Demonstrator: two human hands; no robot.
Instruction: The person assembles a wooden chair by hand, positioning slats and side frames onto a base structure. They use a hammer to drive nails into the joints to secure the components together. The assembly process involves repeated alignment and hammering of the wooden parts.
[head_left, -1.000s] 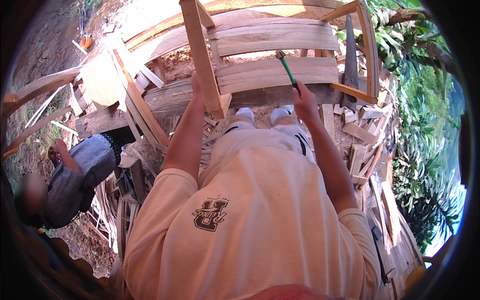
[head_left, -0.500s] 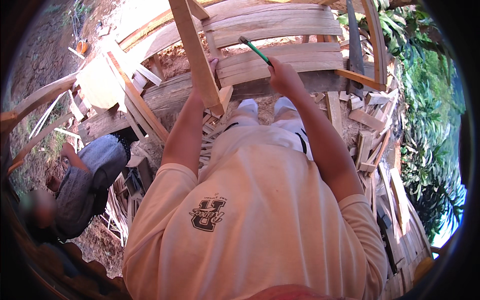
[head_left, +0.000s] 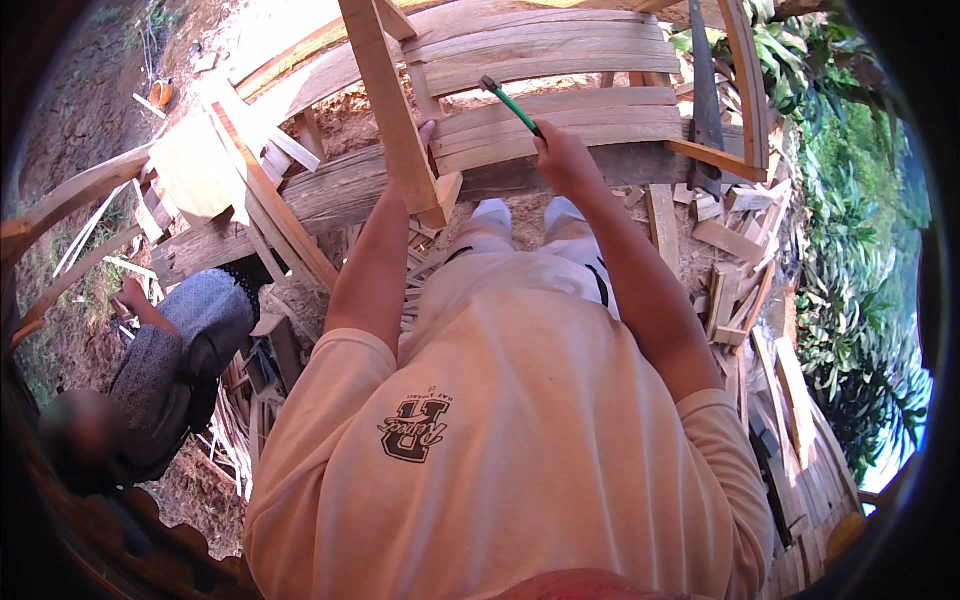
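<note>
My right hand [head_left: 567, 160] is closed round the dark grip of a hammer [head_left: 516, 109] with a green shaft. Its metal head points up and left, above the slats of a wooden frame. My left hand [head_left: 428, 134] is wrapped round a wooden beam [head_left: 393, 110] that slants up and away from me. The beam hides most of that hand; some fingers show on its right side. Just right of it lie pale wooden slats [head_left: 560, 128], set side by side across the frame.
A handsaw [head_left: 707, 100] rests upright at the frame's right end. Wood offcuts [head_left: 735, 240] litter the ground on the right, and long boards [head_left: 800, 400] lie nearer me. Another person [head_left: 190, 340] sits at the left beside thin wood strips. An orange pot [head_left: 161, 94] is at far left.
The view has shifted slightly. Both my hands keep their grips, and the hammer stays almost in place. The other person's hand and head have moved a little.
</note>
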